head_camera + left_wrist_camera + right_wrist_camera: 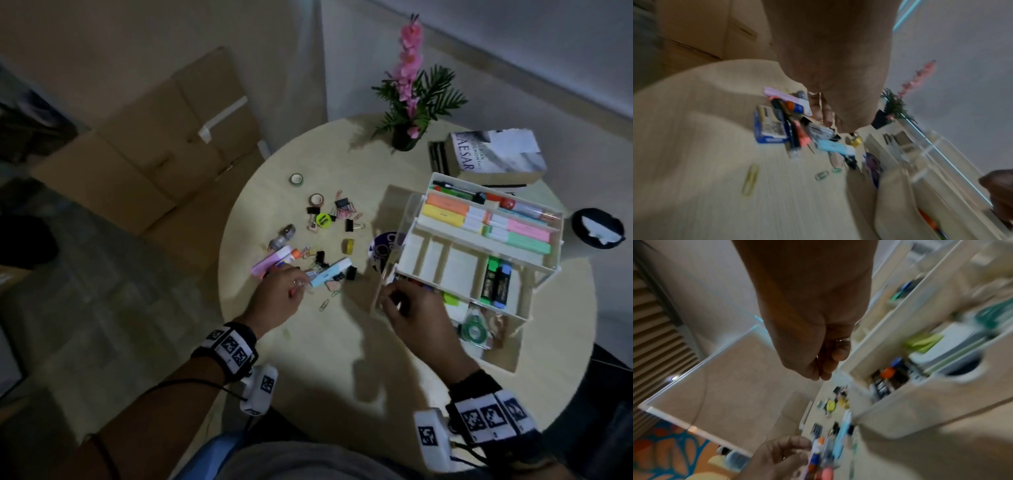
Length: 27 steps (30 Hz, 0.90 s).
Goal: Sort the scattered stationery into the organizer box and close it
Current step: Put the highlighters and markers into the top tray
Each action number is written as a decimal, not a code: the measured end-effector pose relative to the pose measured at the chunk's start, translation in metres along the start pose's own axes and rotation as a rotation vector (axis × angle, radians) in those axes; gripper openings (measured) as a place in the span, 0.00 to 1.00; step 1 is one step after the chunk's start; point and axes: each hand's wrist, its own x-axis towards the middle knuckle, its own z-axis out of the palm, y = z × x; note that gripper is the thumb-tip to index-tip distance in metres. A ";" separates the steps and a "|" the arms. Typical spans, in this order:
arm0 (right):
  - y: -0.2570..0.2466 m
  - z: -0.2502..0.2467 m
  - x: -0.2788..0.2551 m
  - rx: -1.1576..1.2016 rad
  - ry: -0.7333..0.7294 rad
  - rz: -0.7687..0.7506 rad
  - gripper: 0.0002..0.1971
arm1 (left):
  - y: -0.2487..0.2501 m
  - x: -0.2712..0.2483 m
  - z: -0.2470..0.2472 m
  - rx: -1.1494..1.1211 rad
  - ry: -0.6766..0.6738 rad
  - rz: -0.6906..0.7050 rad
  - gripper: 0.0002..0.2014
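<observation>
At table edge, left hand (277, 298) sits over the near end of the stationery pile, fingers curled down among pens; something thin and pink pokes out under the fingers, but whether it's actually pinched I can't tell, since the left wrist view is motion-blurred and the palm blocks the fingertips. Right hand (416, 317) is over the near left corner of the organizer box (462, 267), fingers curled in toward the thumb; anything held is hidden, can't tell. Box is open, tiers fanned out: sticky-note pads on the top tier, green and blue highlighters (496, 282) in the middle tray, green tape roll (474, 330) in the bottom, partly covered by the hand. Still loose on the round table (308, 359): binder clips (342, 205), paper clips (324, 304), light-blue pad (330, 272), pink pad (272, 262), blue staple box (769, 125) visible only from the left wrist. Right wrist view too smeared for detail. Behind the box: book (496, 156), potted flower (411, 99).
</observation>
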 end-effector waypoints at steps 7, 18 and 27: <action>-0.025 0.090 0.066 0.019 -0.058 0.266 0.03 | -0.069 0.017 -0.033 0.063 0.126 -0.217 0.10; -0.026 0.136 0.107 -0.083 0.024 0.571 0.22 | -0.092 0.037 -0.051 0.070 0.013 -0.132 0.08; -0.033 0.157 0.117 -0.136 0.009 0.723 0.30 | -0.090 0.054 -0.054 0.196 -0.062 -0.086 0.04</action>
